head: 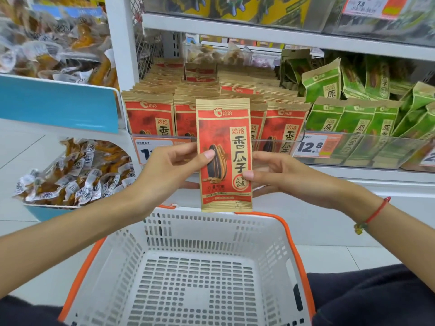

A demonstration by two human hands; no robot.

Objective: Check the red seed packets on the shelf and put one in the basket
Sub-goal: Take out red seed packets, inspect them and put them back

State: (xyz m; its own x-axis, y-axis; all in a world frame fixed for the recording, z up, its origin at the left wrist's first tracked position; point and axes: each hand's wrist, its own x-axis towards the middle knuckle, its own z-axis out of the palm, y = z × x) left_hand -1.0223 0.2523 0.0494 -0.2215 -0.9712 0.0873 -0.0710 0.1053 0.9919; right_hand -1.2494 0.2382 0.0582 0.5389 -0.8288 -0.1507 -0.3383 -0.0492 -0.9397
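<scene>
Nearest the camera sits a white perforated basket (188,278) with an orange rim and handle, resting between the person's dark-clothed knees. Above its far edge both hands hold one red seed packet (224,156) upright, its printed face toward the camera and its lower edge just over the basket's rim. The left hand (169,165) grips the packet's left side, thumb pressed on the front over the seed picture and the fingers (186,147) curled behind. The right hand (280,175) pinches the right edge lower down, thumb tip on the front near the round stamp, its other fingers behind the packet; a red cord bracelet (374,214) circles that wrist. Beyond the hands, the shelf (353,174) carries rows of matching red packets (150,118) standing behind a clear front rail, with green packets (353,121) just beside them on the right. An orange price tag (315,145) reading 12.8 hangs on the rail. To the left, a blue-fronted bin (58,107) and a lower tub (77,175) hold small clear-wrapped snacks
</scene>
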